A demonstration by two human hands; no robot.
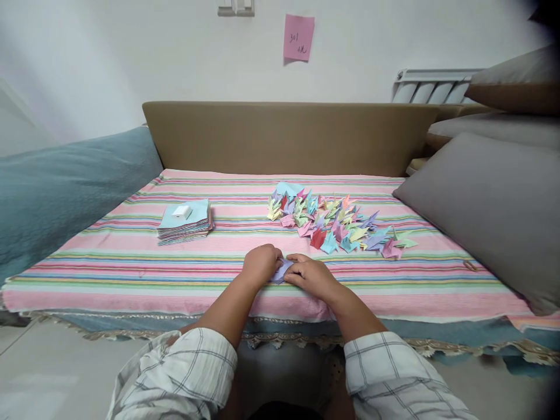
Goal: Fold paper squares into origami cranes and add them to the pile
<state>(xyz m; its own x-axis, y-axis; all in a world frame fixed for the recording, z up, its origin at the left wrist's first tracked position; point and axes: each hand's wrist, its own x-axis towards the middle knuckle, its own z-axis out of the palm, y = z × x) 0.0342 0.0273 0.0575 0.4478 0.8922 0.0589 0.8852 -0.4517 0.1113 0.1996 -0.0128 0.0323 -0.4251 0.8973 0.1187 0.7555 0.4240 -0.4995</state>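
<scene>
A small piece of folded lavender paper (pixel 281 272) lies low over the striped cloth, between my two hands. My left hand (pixel 262 263) grips its left side with the fingers curled. On the right side, my right hand (pixel 311 274) pinches the paper between thumb and fingers. Parts of the paper are covered by the fingers. Just beyond my hands spreads a group of many-coloured folded paper cranes (pixel 336 224). A stack of square paper sheets (pixel 186 224) stands to the left, with a small white box-like object (pixel 181 212) on top.
The striped cloth (pixel 109 256) covers the sofa seat. A brown backrest (pixel 284 137) rises behind it. Grey cushions (pixel 490 204) are piled at the right, and a blue-green armrest (pixel 79 186) bounds the left. A small brown loop (pixel 470 266) lies near the cushion.
</scene>
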